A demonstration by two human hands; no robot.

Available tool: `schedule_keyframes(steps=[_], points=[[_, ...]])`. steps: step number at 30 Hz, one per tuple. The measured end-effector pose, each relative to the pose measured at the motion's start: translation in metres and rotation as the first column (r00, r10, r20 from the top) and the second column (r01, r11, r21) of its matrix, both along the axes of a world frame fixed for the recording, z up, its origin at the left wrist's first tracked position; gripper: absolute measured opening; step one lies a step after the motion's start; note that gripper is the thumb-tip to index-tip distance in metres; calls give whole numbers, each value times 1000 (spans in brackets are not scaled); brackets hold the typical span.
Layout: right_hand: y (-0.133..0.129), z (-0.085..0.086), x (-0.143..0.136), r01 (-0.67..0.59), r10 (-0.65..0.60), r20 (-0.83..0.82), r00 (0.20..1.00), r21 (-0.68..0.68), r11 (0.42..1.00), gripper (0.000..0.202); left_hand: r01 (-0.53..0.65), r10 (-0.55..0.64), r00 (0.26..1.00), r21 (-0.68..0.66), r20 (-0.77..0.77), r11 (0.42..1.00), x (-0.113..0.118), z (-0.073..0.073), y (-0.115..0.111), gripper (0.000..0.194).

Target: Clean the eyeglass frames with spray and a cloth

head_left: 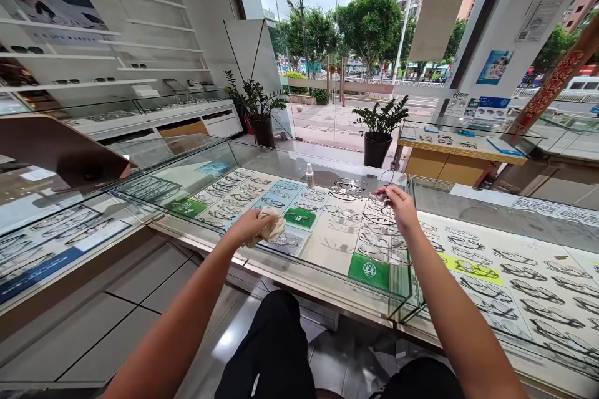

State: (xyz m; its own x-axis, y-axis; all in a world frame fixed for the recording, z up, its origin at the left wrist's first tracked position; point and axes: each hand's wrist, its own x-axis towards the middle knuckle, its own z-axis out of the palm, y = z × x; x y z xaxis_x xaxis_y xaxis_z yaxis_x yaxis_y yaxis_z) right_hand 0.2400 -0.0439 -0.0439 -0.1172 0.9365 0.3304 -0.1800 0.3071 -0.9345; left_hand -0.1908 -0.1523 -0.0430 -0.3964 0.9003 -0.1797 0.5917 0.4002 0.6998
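My left hand [247, 229] is closed around a crumpled beige cloth [271, 224], just over the front part of the glass display counter [304, 260]. My right hand [401, 204] pinches a thin-rimmed pair of eyeglasses [378, 199] between thumb and fingers, above the counter's right part. Part of that frame is hard to make out against the glasses below. Between the hands, farther back, a small white spray bottle [309, 177] stands upright on the glass. Several eyeglasses [347, 188] lie grouped on the glass top to the left of my right hand.
Rows of eyeglasses [234, 196] and green cards [369, 270] lie inside the counter. Another glass case [515, 262] adjoins at right. Potted plants [377, 146] stand behind, before the window. A brown panel [56, 146] juts in at left. My knees [276, 349] are below the front edge.
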Motion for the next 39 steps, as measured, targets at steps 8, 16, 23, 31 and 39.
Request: schedule_keyframes(steps=[8, 16, 23, 31, 39], points=[[-1, 0, 0, -8, 8, 4, 1000, 8, 1000, 25, 54, -111, 964, 232, 241, 971, 6, 22, -19, 51], [0, 3, 1, 4, -4, -3, 1000, -7, 1000, 27, 185, -339, 901, 466, 271, 865, 72, 82, -4, 53], [0, 8, 1, -40, 40, -37, 999, -9, 999, 28, 332, -296, 938, 721, -182, 609, 133, 102, 54, 26], [-1, 11, 0, -159, 160, -45, 986, 27, 987, 27, 541, -570, 779, 739, -260, 402, 193, 86, 119, 21], [-8, 16, -7, -213, 211, 37, 977, 53, 976, 34, 515, -631, 740, 801, -235, 305, 230, 58, 128, 19]])
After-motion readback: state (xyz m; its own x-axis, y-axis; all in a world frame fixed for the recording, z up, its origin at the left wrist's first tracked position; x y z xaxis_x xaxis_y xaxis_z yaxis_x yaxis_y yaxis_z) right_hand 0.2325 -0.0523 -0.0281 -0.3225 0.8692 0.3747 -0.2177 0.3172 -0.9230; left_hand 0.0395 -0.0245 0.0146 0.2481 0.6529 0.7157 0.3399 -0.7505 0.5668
